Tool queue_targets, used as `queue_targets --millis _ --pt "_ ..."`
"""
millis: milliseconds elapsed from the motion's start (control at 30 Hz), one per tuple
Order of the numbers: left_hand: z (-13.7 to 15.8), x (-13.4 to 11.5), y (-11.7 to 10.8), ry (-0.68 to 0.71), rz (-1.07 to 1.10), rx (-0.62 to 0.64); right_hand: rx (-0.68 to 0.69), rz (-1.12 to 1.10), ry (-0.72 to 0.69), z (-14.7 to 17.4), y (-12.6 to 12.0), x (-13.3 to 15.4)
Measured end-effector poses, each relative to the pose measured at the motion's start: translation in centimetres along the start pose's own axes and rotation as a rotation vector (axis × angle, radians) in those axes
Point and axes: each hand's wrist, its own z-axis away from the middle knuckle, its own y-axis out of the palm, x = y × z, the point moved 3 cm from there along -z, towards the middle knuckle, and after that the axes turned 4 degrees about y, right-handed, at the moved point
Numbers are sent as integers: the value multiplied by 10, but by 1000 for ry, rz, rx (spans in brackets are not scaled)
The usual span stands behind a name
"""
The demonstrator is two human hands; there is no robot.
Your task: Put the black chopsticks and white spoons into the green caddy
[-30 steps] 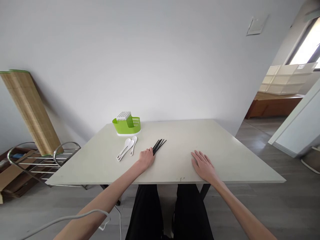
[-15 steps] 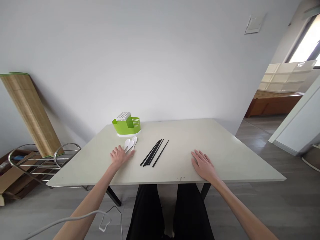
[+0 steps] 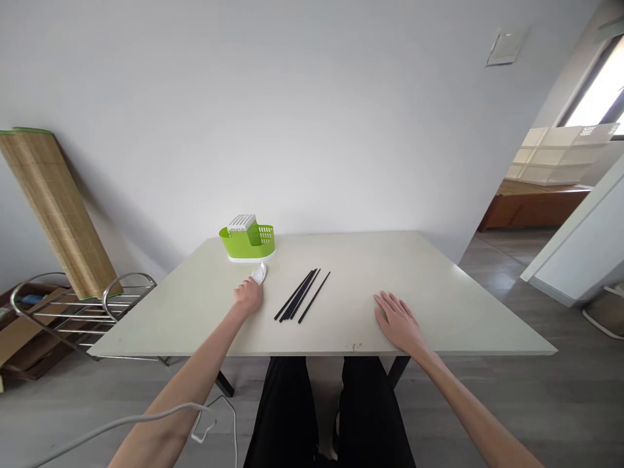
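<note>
My left hand (image 3: pixel 249 296) is closed around the handles of the white spoons (image 3: pixel 259 273). Their bowls stick out bunched together past my fingers, while the handles are hidden in my grip. Just right of that hand lie several black chopsticks (image 3: pixel 298 296), most in a loose bundle with one set apart. Behind the spoons stands a green basket caddy (image 3: pixel 248 244) with a white slotted top and white base. On the table's right side, my right hand (image 3: pixel 396 320) rests flat, palm down, fingers stretched out, holding nothing.
The pale table (image 3: pixel 361 260) backs onto a plain wall. Left of it are a metal rack (image 3: pixel 88 318) and a rolled bamboo mat (image 3: pixel 58 208). A grey cable (image 3: pixel 146 417) hangs across my left forearm. Translucent bins (image 3: pixel 556 153) stand far right.
My left hand has closed on the spoons and shifted slightly right, gathering their spread bowls together. My right hand stays in place, and the view has tilted a little.
</note>
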Motion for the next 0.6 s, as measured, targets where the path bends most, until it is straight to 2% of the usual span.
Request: queue_targets --millis 200,367,467,600 --pt "7 -6 -2 48 -8 20 2 2 5 0 -1 2" --pt "19 -20 -17 113 4 30 2 -4 7 0 -3 2" --pt "27 -51 -29 204 11 5 -3 -8 5 -1 -3 2" --pt "49 -118 -37 377 17 -27 -11 -13 5 -1 -3 1"
